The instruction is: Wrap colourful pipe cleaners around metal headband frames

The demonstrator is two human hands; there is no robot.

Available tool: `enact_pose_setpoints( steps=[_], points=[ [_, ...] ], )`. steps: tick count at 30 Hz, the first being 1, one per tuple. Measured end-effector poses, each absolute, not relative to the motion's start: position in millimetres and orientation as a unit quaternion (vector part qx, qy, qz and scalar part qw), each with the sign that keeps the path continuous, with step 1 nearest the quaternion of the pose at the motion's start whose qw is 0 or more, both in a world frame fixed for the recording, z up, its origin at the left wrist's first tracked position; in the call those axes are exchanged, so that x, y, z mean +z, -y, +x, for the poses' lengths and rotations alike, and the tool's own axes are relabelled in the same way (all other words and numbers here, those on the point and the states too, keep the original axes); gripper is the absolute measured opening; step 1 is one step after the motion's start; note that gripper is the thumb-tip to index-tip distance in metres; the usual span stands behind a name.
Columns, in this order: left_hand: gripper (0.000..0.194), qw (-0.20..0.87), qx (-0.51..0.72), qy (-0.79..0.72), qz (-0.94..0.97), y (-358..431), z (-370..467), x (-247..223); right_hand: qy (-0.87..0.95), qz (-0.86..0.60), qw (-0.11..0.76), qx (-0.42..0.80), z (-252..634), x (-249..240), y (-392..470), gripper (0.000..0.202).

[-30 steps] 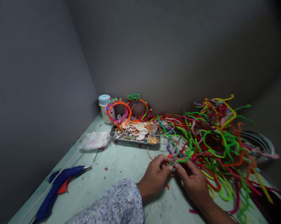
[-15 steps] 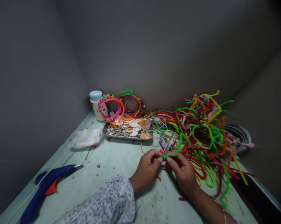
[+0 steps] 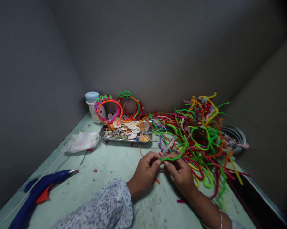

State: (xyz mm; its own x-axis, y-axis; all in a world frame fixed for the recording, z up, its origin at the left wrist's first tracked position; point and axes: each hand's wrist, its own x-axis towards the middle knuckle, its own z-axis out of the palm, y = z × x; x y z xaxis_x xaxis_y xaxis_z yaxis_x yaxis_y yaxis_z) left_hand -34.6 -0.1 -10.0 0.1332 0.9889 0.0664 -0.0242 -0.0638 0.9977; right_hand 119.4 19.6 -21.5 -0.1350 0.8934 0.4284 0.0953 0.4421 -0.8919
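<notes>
Fingertips of the left hand (image 3: 144, 170) and right hand (image 3: 182, 175) grasp a green pipe cleaner (image 3: 174, 159) over the tabletop (image 3: 110, 168), just in front of what look like metal scissors (image 3: 168, 146). Over the last second the view has shifted but the pinch has barely moved, so the work seems to be staying at one spot.

No text, label, brand, number or sign can be read in this view: the blue glue gun (image 3: 38, 188), the spotted jar (image 3: 93, 112) with its pale blue lid (image 3: 92, 96) and the clear plastic packet (image 3: 82, 142) carry no legible lettering, and any finer print is too small or blurred to make out
</notes>
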Motion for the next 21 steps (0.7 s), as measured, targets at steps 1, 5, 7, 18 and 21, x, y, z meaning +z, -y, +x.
enact_pose_setpoints(
  steps=[1,5,7,18,21],
  points=[
    [0.012,0.522,0.488,-0.44,0.544,0.5,-35.0,-9.8,0.649,-0.382,0.541,0.375,119.6,-22.5,-19.7,0.006],
    [0.014,0.513,0.495,-0.427,0.556,2.7,-36.1,-9.3,0.622,-0.398,0.537,0.407,119.9,-27.9,-22.1,0.006],
    [0.015,0.505,0.497,-0.425,0.563,3.6,-35.9,-9.3,0.634,-0.395,0.533,0.397,120.0,-28.0,-23.6,0.006],
    [0.024,0.593,0.485,-0.428,0.48,-1.0,-36.0,-6.8,0.677,-0.399,0.514,0.343,121.3,-22.6,-26.5,0.007],
    [0.026,0.606,0.491,-0.418,0.466,-1.8,-36.0,-5.4,0.681,-0.402,0.509,0.339,120.5,-21.7,-26.1,0.008]
  ],
)
